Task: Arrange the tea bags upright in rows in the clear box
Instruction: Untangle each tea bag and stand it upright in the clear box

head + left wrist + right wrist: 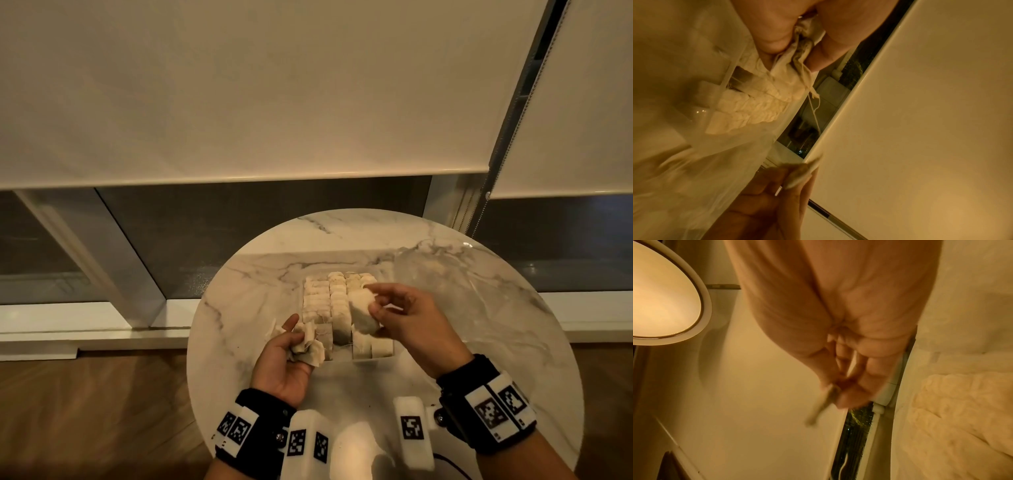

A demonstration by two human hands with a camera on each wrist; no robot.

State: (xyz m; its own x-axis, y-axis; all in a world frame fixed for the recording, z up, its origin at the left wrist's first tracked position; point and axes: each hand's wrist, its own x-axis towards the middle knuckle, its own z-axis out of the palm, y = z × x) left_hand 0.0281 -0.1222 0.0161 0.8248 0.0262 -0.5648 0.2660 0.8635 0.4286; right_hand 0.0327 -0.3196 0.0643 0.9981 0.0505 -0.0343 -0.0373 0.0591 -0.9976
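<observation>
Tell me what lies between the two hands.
In the head view, the clear box with rows of tea bags lies between left hand and right hand.

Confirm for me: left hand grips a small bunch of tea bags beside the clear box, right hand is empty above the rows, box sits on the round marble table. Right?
Not quite: the right hand is not empty. The head view shows it pinching a tea bag above the rows in the clear box. The rest stands: the left hand grips a small bunch of tea bags beside the box, on the round marble table.
</observation>
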